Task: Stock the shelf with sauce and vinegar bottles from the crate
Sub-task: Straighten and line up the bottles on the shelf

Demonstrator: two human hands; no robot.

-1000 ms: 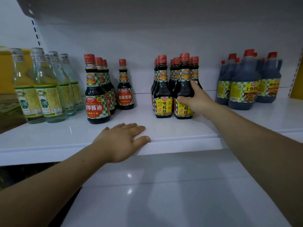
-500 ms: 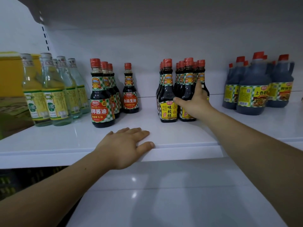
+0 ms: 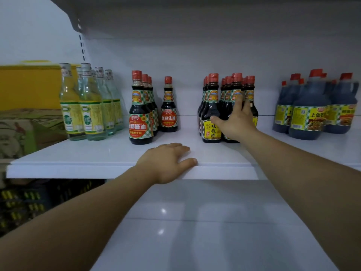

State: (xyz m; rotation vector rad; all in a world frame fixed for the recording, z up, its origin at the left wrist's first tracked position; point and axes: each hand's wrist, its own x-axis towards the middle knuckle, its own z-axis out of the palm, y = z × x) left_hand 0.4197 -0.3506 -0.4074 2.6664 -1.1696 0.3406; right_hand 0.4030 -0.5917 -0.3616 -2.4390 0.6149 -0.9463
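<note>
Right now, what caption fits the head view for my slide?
Right hand grips a sauce bottle in the middle group; left hand rests on the shelf edge.

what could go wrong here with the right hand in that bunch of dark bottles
1. The right hand holds a soy sauce bottle inside a tightly packed cluster; shoving it could topple the yellow-label bottle beside it.
2. The left hand rests on the shelf edge; leaning hard there might jolt the tall glass bottles.
</note>
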